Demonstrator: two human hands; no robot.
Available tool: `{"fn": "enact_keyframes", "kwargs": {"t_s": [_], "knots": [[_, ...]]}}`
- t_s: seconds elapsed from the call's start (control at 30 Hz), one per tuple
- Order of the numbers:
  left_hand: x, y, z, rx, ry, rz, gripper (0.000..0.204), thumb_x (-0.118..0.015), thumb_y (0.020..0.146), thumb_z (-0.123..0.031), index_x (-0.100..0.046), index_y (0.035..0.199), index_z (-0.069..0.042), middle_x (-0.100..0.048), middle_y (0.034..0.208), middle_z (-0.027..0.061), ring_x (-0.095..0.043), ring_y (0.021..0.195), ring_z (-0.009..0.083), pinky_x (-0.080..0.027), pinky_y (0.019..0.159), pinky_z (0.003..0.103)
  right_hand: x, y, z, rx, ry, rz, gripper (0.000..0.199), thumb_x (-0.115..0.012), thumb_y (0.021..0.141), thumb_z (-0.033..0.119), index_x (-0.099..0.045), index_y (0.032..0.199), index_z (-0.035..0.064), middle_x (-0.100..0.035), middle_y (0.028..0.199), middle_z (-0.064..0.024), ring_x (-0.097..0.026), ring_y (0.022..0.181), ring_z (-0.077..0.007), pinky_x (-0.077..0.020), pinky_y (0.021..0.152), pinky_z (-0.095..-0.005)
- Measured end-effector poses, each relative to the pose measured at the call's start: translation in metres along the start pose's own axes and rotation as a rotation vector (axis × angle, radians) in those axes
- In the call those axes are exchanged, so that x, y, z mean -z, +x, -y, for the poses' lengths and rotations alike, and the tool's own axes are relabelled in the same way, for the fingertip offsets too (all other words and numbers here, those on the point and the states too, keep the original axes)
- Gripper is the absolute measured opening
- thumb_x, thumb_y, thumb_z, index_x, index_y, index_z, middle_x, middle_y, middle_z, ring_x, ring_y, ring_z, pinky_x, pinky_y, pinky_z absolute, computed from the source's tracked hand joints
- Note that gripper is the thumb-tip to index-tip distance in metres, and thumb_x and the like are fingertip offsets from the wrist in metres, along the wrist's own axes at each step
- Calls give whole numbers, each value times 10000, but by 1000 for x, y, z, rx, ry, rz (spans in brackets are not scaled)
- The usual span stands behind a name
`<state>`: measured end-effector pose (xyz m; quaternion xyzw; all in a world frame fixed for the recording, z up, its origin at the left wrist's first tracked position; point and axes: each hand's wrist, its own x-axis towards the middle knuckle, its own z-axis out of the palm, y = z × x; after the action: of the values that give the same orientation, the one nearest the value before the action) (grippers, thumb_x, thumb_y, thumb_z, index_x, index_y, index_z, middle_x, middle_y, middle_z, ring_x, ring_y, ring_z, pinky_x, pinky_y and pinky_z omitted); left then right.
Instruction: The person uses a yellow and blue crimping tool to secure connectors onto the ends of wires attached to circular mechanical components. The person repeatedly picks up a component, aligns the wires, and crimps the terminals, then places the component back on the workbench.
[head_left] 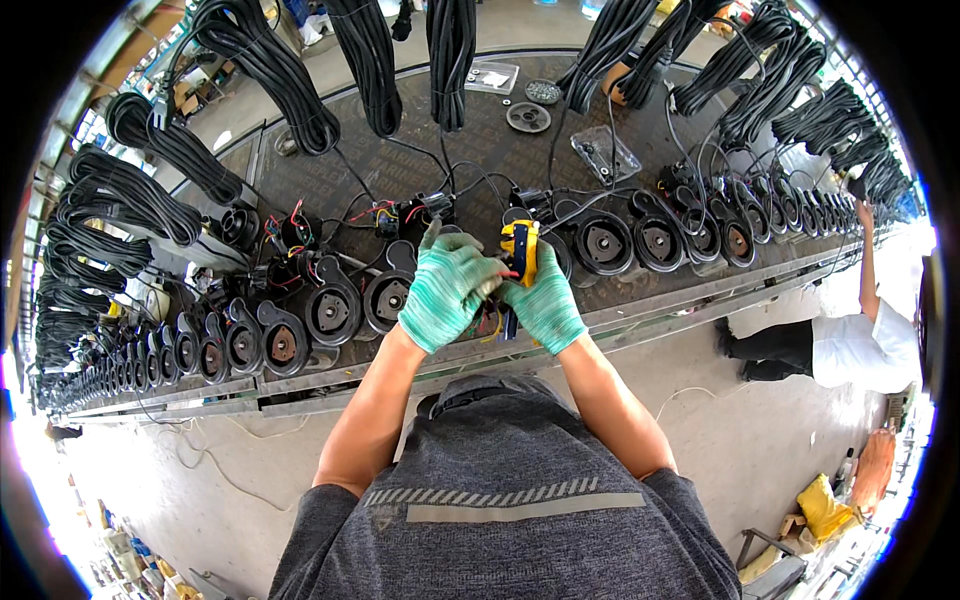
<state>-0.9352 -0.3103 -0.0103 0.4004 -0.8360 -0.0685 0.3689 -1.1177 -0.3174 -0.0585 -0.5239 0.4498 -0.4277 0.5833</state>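
Green knit gloves on both hands. Left hand point(447, 285) curled over a dark part at the desk point(480, 140) edge; what it grips is hidden. Right hand point(545, 305) closed around a yellow-and-blue tool point(520, 250), held upright between the hands. Black round housings point(330, 312) line the desk either side; coiled black cables point(270, 75) hang above.

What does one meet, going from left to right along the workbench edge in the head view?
Row of black round housings → left hand in a green glove → yellow and blue tool → right hand → more black round housings → a co-worker's white sleeve.
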Motion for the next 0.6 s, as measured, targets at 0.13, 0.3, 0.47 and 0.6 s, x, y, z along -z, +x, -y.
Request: {"fn": "enact_keyframes", "kwargs": {"t_s": [0.13, 0.3, 0.47, 0.6], "knots": [[-16, -13, 15, 99, -106, -150, 172, -705, 878, -105, -732, 1032, -34, -653, 917, 98, -576, 964, 334, -469, 914, 452, -5, -16, 12, -48, 84, -38, 729, -688, 844, -81, -351, 1478, 42, -566, 1275, -82, -566, 1128, -152, -493, 981, -295], [-24, -23, 17, 116, -116, -179, 210, -693, 883, -69, -713, 1088, -30, -633, 995, 121, -559, 981, 339, -469, 916, 443, 0, -25, 36, 130, 123, -63, 678, -667, 891, -75, -381, 1495, 39, -558, 1321, -67, -551, 1165, -132, -468, 1014, -284], [-21, -23, 14, 134, -174, -140, 195, -674, 913, -105, -707, 1092, -36, -625, 986, 116, -547, 1007, 338, -456, 927, 448, 1, -18, 43, 154, 172, -89, 616, -676, 910, -52, -437, 1472, 30, -611, 1245, -32, -578, 1092, -103, -488, 960, -257], [-17, -19, 10, 116, -153, -91, 193, -652, 941, -151, -703, 1089, -37, -626, 965, 119, -543, 992, 354, -446, 927, 465, 2, -12, 39, 117, 141, -93, 571, -691, 902, -48, -492, 1433, 23, -630, 1258, -43, -587, 1065, -99, -498, 932, -251]]}}
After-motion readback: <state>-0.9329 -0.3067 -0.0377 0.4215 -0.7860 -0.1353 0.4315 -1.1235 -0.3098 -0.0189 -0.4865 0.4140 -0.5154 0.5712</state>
